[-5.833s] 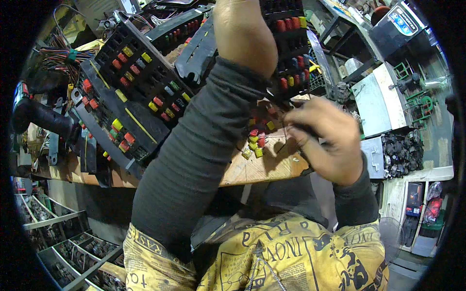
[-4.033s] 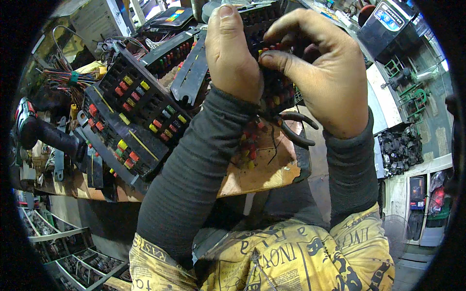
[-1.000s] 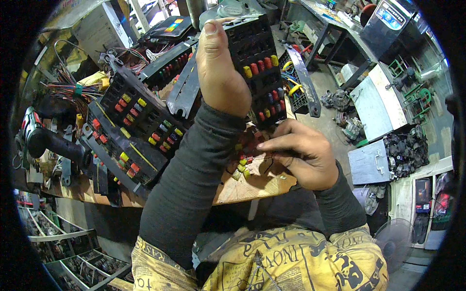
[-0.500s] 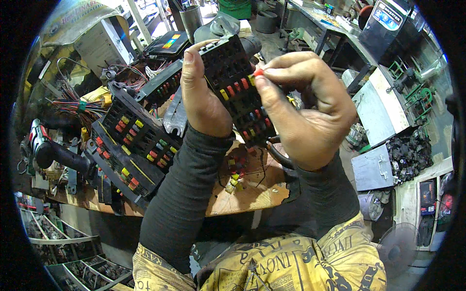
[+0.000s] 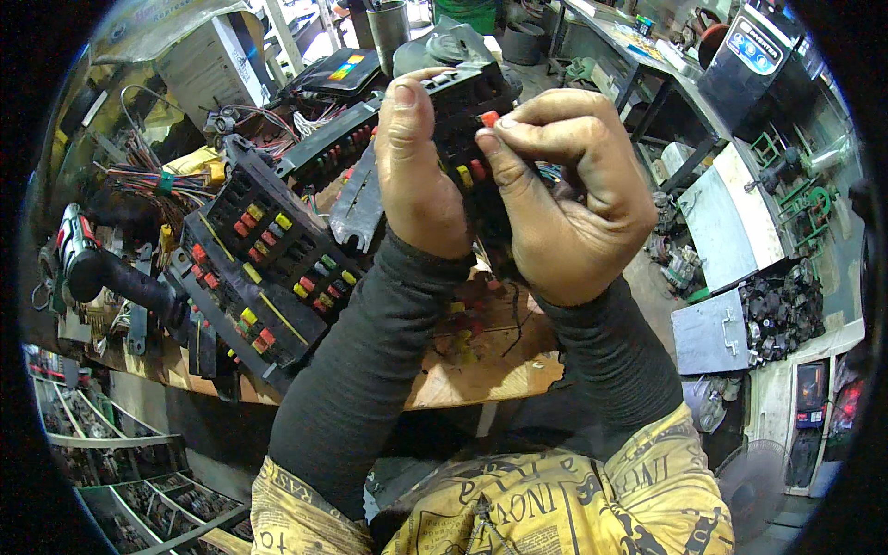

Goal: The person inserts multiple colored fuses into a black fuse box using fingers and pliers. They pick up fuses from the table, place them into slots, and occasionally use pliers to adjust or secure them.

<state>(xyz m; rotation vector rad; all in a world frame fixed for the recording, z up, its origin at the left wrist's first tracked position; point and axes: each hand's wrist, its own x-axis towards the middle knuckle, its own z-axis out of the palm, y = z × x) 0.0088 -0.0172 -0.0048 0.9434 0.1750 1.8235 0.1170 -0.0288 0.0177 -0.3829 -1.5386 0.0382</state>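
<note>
My left hand (image 5: 421, 180) is wrapped round a black fuse box (image 5: 455, 131), raised above the bench and tilted so that much of its face is in shadow. Between the thumb and fingertips of my right hand (image 5: 578, 199) is a small red blade fuse (image 5: 489, 118), held over the box's face. Whether the fuse touches a slot, I cannot tell. A yellow and a red fuse show in the box beside my right thumb; my right hand hides the lower rows. Beneath my hands, several small coloured fuses (image 5: 462, 324) lie blurred in shadow on the wooden bench top (image 5: 453, 388).
Left of my forearm sits another large black fuse box (image 5: 242, 205) with red, yellow and green fuses. Beyond it lie bundled wires (image 5: 139, 180) and a long fuse strip (image 5: 324, 148). A power tool (image 5: 81, 254) lies at the far left. A metal cup (image 5: 389, 28) stands behind.
The fuse box has turned and tilted, so fewer of its fuse rows show. My left hand has shifted right in the picture. The red fuse remains pinched in my right hand.
</note>
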